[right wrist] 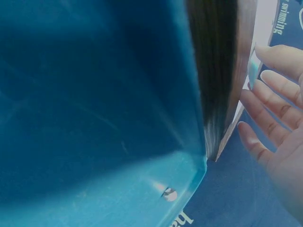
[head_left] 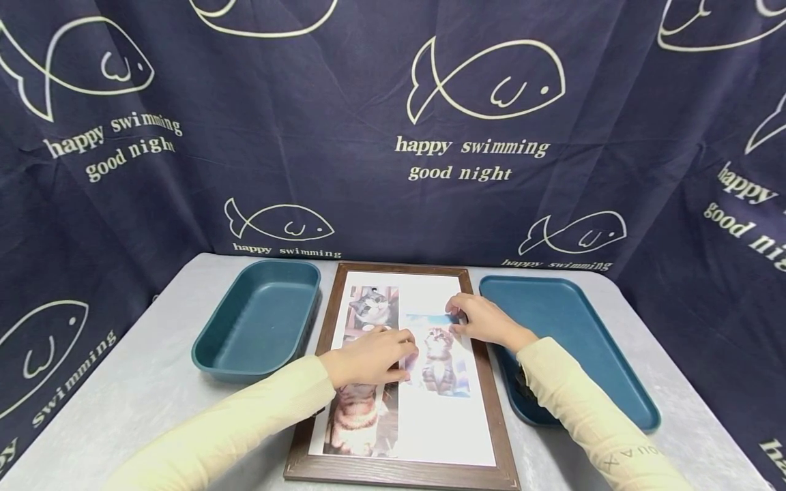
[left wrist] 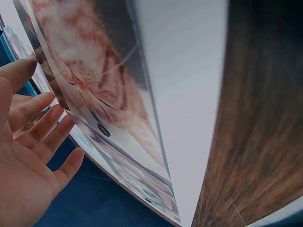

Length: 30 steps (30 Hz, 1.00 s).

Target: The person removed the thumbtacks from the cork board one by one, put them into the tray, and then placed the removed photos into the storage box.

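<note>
A kitten photo (head_left: 439, 365) with a blue top edge is on the white sheet (head_left: 442, 429) inside a brown wooden picture frame (head_left: 399, 470). My right hand (head_left: 488, 319) pinches its upper right corner between thumb and fingers; the right wrist view shows the pale blue corner (right wrist: 253, 71) at the fingertips. Along the photo's left edge, my left hand (head_left: 371, 358) has its fingers loosely extended, fingertips right at the edge. Under that hand and wrist, partly hidden, lie an orange cat photo (head_left: 356, 426) and, farther up, a grey cat photo (head_left: 373, 307).
A deep teal bin (head_left: 260, 334) stands left of the frame. To its right lies a shallow teal tray (head_left: 589, 361), with a small dark thing (head_left: 523, 383) partly hidden by my right sleeve. Behind the grey table (head_left: 166, 409) hangs a navy fish-print curtain (head_left: 368, 136).
</note>
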Each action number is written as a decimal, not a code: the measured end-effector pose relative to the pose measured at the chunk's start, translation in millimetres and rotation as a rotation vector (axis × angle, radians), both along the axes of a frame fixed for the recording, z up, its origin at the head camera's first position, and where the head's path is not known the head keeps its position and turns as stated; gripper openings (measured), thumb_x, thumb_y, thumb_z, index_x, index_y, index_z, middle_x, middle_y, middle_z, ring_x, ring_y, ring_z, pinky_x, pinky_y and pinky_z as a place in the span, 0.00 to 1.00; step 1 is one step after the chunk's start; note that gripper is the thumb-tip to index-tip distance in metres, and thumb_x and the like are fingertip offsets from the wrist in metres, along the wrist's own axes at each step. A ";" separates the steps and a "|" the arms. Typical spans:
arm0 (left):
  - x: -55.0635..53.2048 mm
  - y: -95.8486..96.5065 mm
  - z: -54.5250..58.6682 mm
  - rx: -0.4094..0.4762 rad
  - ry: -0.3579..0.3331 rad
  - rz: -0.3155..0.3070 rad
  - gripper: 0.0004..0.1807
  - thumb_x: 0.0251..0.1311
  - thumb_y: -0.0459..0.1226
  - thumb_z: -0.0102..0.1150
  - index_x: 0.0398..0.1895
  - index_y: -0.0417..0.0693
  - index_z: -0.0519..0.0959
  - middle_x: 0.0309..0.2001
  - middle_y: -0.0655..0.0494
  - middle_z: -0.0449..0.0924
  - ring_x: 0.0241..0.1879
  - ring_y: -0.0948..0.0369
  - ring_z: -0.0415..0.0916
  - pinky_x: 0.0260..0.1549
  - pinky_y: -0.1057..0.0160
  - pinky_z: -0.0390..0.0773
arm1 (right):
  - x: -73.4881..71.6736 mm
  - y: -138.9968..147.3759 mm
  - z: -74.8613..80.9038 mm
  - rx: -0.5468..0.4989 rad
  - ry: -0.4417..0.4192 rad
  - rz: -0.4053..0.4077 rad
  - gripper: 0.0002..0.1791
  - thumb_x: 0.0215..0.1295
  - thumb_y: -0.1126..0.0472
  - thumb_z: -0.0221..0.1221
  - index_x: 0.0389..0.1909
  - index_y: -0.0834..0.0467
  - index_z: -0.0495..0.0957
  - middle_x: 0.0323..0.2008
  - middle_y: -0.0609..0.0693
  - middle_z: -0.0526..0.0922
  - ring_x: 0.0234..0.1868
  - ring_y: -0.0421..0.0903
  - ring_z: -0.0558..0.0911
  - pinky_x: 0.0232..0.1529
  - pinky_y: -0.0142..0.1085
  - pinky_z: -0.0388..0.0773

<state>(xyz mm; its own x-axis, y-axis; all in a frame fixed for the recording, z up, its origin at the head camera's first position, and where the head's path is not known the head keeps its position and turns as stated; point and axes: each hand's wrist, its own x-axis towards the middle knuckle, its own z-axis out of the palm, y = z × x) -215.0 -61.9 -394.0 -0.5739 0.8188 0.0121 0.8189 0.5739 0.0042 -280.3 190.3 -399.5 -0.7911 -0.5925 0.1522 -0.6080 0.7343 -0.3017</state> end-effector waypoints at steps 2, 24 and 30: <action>0.5 -0.9 0.8 0.001 -0.016 0.000 0.20 0.60 0.49 0.53 0.53 0.53 0.73 0.53 0.58 0.71 0.50 0.62 0.72 0.54 0.58 0.68 | -0.9 -0.3 -0.4 -0.005 0.002 0.005 0.13 0.51 0.62 0.65 0.39 0.58 0.77 0.32 0.48 0.77 0.31 0.42 0.75 0.33 0.35 0.72; -5.8 -22.0 30.6 0.107 0.042 0.044 0.19 0.61 0.46 0.53 0.54 0.49 0.74 0.50 0.57 0.75 0.49 0.59 0.74 0.49 0.53 0.71 | -7.6 0.3 -1.3 -0.087 -0.020 0.098 0.14 0.49 0.68 0.65 0.38 0.63 0.76 0.31 0.53 0.76 0.31 0.45 0.75 0.33 0.34 0.73; -8.5 -35.6 44.5 0.140 0.069 0.078 0.19 0.60 0.44 0.55 0.52 0.48 0.74 0.49 0.55 0.75 0.50 0.58 0.74 0.50 0.51 0.70 | -8.1 0.1 -0.7 -0.086 -0.062 0.083 0.13 0.51 0.67 0.64 0.38 0.61 0.76 0.32 0.51 0.78 0.31 0.45 0.76 0.33 0.34 0.73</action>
